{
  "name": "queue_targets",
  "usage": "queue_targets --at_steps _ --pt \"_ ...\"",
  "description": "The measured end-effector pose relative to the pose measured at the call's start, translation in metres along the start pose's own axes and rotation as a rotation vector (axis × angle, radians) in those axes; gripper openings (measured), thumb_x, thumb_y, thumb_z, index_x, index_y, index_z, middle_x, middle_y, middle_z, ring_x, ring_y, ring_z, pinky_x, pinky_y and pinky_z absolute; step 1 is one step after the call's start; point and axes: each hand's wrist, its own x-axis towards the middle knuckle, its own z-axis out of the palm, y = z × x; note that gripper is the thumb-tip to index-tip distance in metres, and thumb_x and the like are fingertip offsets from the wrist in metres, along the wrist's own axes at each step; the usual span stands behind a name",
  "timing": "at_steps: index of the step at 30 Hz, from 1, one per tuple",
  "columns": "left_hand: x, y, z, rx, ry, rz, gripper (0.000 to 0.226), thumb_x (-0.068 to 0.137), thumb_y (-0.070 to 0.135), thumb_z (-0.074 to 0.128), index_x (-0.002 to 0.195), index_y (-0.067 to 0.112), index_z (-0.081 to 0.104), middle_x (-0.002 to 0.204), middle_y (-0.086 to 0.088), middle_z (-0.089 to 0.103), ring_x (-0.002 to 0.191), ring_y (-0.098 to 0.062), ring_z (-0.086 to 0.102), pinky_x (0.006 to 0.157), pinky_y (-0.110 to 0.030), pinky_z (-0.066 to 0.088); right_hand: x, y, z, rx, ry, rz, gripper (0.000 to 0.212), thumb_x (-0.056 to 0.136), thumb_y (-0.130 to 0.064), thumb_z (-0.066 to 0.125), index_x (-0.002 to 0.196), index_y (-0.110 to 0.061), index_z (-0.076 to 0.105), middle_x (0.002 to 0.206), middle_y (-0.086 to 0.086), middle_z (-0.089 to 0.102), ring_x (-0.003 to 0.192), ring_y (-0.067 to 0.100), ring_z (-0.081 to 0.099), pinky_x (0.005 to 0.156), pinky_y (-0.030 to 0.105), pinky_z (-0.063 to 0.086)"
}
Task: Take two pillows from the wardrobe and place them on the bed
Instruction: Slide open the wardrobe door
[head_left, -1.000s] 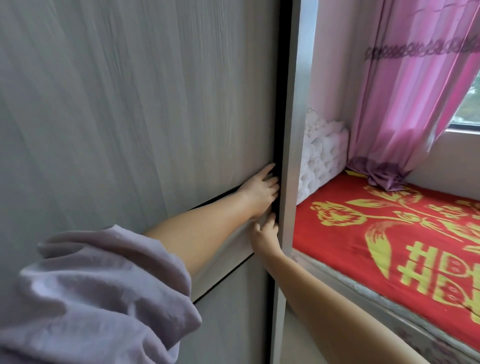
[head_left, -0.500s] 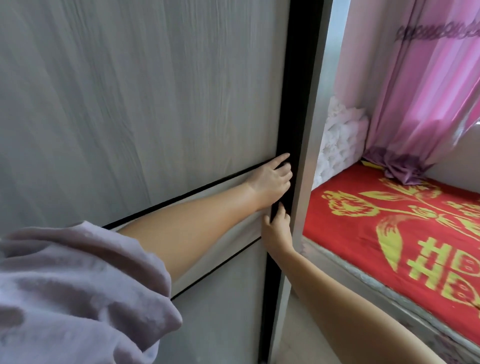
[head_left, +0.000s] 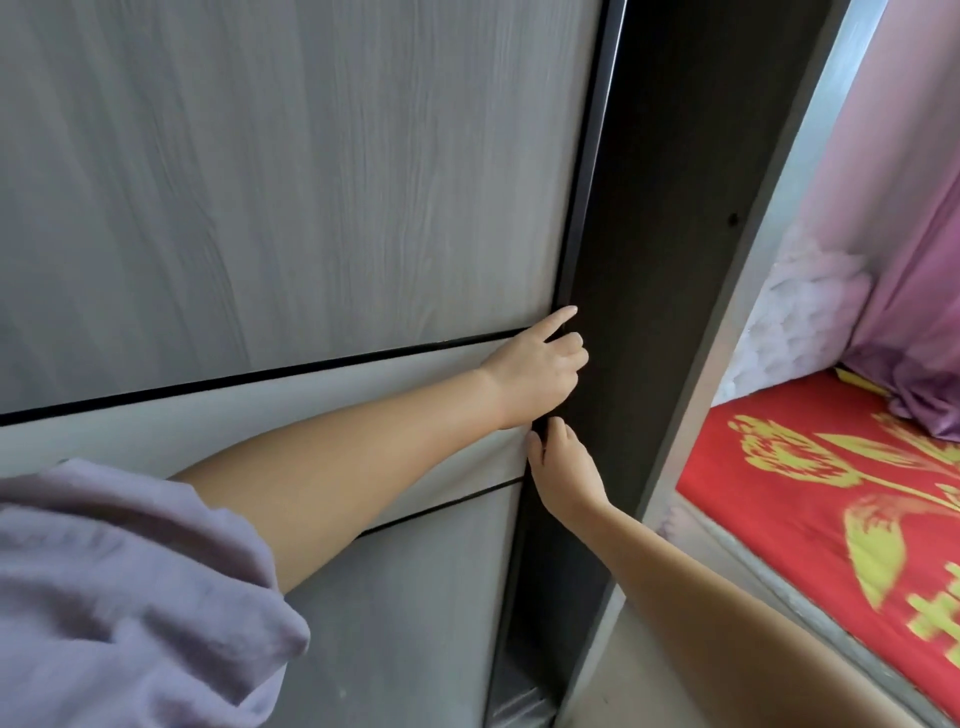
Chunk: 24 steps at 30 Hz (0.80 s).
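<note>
Gripping the right edge of the sliding wardrobe door (head_left: 291, 197), our left hand (head_left: 537, 371) lies with its palm on the grey wood-grain panel, fingers curled round the edge and the forefinger stretched up along it. Just below it on that same edge, our right hand (head_left: 558, 467) hooks its fingertips behind the door, thumb on the front face. Right of the door edge we see a dark gap (head_left: 649, 260) into the wardrobe; no pillows show in it. Beyond the gap stands the pale wardrobe side panel (head_left: 748, 291), and further right the bed (head_left: 831, 499) with a red cover patterned in yellow, a white tufted headboard (head_left: 800, 306) and a pink curtain (head_left: 914, 270). Left of the door edge, low down, our lilac sleeve (head_left: 119, 592) fills the corner.
</note>
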Motion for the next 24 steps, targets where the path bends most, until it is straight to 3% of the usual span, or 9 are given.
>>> queue_targets --at_steps 3,7,10,13,17,20,24 --pt "-0.045 -0.004 -0.001 -0.018 -0.038 -0.035 0.022 0.091 0.002 0.042 0.104 0.006 0.060 0.103 -0.008 0.062 0.113 -0.029 0.049 0.119 -0.053 0.003 -0.018 -0.032 0.017 -0.038 -0.059 -0.029 0.030 0.101 -0.032 0.033 0.103 -0.006 0.047 0.103 0.014 0.062 0.089 0.032 0.060 0.071 0.041 0.048" --pt "-0.102 -0.007 -0.001 -0.034 -0.052 -0.098 0.020 0.091 0.000 0.044 0.102 0.006 0.060 0.097 -0.007 0.064 0.110 -0.028 0.052 0.118 -0.053 0.003 -0.047 -0.075 0.045 -0.045 -0.101 -0.056 0.030 0.101 -0.030 0.033 0.104 -0.003 0.046 0.100 0.019 0.064 0.089 0.036 0.062 0.073 0.045 0.051" --pt "-0.145 -0.015 0.000 -0.020 -0.078 -0.123 0.022 0.090 -0.001 0.044 0.097 0.007 0.063 0.096 -0.006 0.064 0.108 -0.026 0.052 0.119 -0.053 0.004 -0.067 -0.104 0.070 -0.093 -0.112 -0.106 0.029 0.102 -0.028 0.034 0.108 -0.002 0.044 0.101 0.020 0.065 0.089 0.036 0.063 0.067 0.038 0.046" --pt "-0.190 -0.021 0.001 -0.005 -0.122 -0.128 0.027 0.089 -0.001 0.043 0.093 0.009 0.068 0.098 -0.005 0.063 0.109 -0.025 0.052 0.119 -0.054 0.006 -0.084 -0.131 0.095 -0.126 -0.127 -0.185 0.027 0.101 -0.027 0.035 0.110 -0.002 0.042 0.094 0.021 0.066 0.082 0.037 0.065 0.058 0.034 0.041" --pt "-0.250 -0.029 0.001 0.072 -0.115 -0.125 0.024 0.084 0.006 0.050 0.086 0.020 0.069 0.085 0.006 0.066 0.104 -0.018 0.058 0.118 -0.050 0.021 -0.104 -0.163 0.118 -0.248 -0.169 -0.315 0.029 0.101 -0.028 0.035 0.109 -0.001 0.042 0.072 0.012 0.057 0.061 0.034 0.059 0.043 0.030 0.030" --pt "-0.293 -0.038 0.004 0.093 -0.144 -0.123 0.011 0.083 0.016 0.058 0.087 0.020 0.067 0.084 0.006 0.066 0.106 -0.019 0.059 0.116 -0.051 0.016 -0.118 -0.191 0.133 -0.232 -0.189 -0.372 0.031 0.100 -0.030 0.037 0.108 -0.001 0.042 0.081 0.020 0.064 0.071 0.039 0.064 0.050 0.033 0.039" --pt "-0.343 -0.046 0.000 0.133 -0.188 -0.136 0.005 0.076 0.022 0.066 0.081 0.023 0.067 0.080 0.008 0.065 0.103 -0.018 0.061 0.115 -0.050 0.020 -0.139 -0.225 0.157 -0.289 -0.214 -0.473 0.026 0.100 -0.027 0.035 0.105 -0.002 0.041 0.081 0.017 0.061 0.069 0.038 0.062 0.053 0.034 0.038"
